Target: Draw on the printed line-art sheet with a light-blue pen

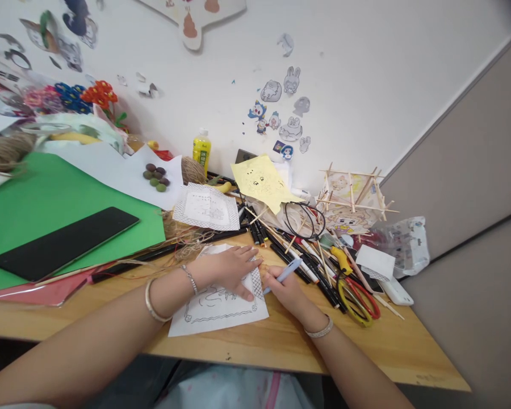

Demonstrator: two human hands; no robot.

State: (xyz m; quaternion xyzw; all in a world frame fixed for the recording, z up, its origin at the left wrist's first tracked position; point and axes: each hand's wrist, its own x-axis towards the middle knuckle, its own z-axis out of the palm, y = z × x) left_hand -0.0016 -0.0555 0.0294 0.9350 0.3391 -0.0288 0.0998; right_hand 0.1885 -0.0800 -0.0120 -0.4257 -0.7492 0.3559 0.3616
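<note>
Drawn-on paper (219,317) under left hand (230,271), just beside right hand (286,291) holding pen (289,269)

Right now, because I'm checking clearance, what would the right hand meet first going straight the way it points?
The right hand would likely meet the left hand, spread over the paper; depth is unclear.

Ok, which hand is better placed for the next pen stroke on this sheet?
Probably the right hand: it grips the pen near the edge of the sheet, while the left hand is spread across the paper.
</note>
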